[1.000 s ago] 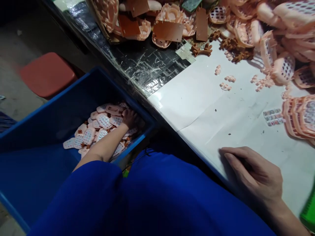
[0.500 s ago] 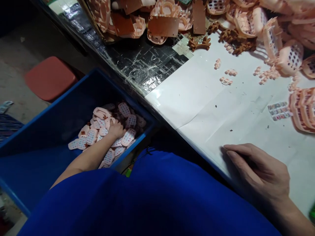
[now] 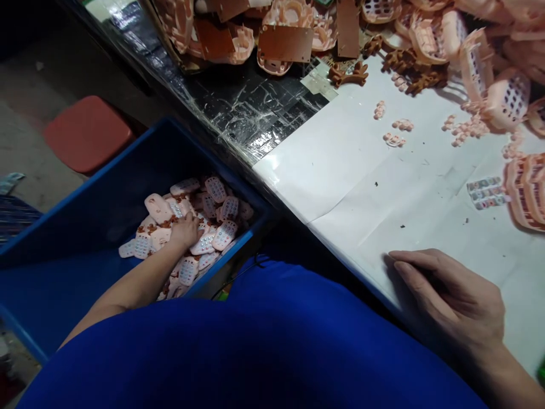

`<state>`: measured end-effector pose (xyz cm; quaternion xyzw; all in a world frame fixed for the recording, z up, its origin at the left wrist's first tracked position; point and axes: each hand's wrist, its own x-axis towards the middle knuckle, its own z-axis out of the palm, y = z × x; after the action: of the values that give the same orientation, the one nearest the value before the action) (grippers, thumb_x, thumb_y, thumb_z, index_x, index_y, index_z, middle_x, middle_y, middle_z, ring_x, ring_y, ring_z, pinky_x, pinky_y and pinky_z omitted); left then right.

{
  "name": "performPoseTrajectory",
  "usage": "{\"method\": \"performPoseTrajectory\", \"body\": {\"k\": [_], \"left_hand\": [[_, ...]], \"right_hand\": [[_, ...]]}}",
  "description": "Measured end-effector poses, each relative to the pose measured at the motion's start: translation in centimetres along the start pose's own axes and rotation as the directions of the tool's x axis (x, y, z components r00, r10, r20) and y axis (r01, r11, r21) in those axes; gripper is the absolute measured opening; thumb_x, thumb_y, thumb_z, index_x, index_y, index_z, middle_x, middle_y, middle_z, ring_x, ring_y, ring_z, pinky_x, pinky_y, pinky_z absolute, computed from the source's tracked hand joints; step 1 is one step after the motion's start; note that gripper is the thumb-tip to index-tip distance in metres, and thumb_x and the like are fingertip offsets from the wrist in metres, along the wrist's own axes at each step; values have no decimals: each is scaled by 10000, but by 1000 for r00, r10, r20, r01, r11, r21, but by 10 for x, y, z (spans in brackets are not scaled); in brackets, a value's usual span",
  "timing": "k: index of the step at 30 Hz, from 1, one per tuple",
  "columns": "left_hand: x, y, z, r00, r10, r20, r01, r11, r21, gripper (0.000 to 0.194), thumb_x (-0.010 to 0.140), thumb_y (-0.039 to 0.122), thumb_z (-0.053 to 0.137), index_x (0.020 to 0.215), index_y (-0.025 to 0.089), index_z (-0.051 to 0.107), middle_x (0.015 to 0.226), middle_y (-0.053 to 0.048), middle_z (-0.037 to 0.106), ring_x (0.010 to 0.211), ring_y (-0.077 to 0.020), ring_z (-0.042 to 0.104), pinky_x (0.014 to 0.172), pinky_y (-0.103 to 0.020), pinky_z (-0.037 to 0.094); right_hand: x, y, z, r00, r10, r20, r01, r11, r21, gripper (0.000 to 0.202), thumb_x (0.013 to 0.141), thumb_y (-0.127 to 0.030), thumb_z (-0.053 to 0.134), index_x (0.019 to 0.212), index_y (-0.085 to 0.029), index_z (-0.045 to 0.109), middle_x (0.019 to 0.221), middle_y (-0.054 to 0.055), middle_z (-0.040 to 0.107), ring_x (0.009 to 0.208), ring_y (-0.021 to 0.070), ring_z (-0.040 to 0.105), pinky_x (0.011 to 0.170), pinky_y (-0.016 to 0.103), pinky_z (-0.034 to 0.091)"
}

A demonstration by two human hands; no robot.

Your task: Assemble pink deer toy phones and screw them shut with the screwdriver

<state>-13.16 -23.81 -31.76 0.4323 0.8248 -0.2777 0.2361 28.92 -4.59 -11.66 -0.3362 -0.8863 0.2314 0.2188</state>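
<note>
My left hand [image 3: 185,232] reaches down into a blue bin [image 3: 106,170] on the left. Its fingers lie spread on a heap of pale pink toy phones, partly lost among them. One phone showing its keypad [image 3: 202,244] lies just right of the hand; another, plain side up [image 3: 157,208], lies beyond it to the left. Small brown pieces show between the phones. On the white table sheet [image 3: 323,170] rests my right hand [image 3: 460,301], loosely curved, with a gap between thumb and index finger. Nothing shows in it.
Pink shell halves [image 3: 508,99] and brown circuit boards [image 3: 285,42] are piled at the table's back. Brown antler-shaped parts [image 3: 349,74], small pink key pieces [image 3: 394,140] and a printed strip [image 3: 485,193] lie nearer. A red stool [image 3: 87,133] stands beyond the bin.
My left hand has moved left and slightly towards me across the heap. Some phones beneath it have shifted left. My right hand stays in place.
</note>
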Motion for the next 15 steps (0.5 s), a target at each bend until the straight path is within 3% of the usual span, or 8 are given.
{"method": "performPoseTrajectory", "body": {"k": [9,15], "left_hand": [[-20,-21,11,992,-101,78,107,991,-78,446,983,395,652,1369,186,574,1361,-127,616,1149,-270,654,953,-496,589],[-39,-45,31,987,-141,79,152,976,-159,429,994,383,635,1362,170,578,1247,-117,671,1048,-244,692,902,-462,604]], "right_hand": [[-1,-5,0,1000,21,-1,-21,999,-35,97,981,-198,613,954,-258,684,806,-38,713,667,65,668,646,132,525],[-3,1,2,1000,12,-4,-13,1000,-26,80,973,-218,632,965,-260,700,814,-41,715,669,62,662,635,129,516]]}}
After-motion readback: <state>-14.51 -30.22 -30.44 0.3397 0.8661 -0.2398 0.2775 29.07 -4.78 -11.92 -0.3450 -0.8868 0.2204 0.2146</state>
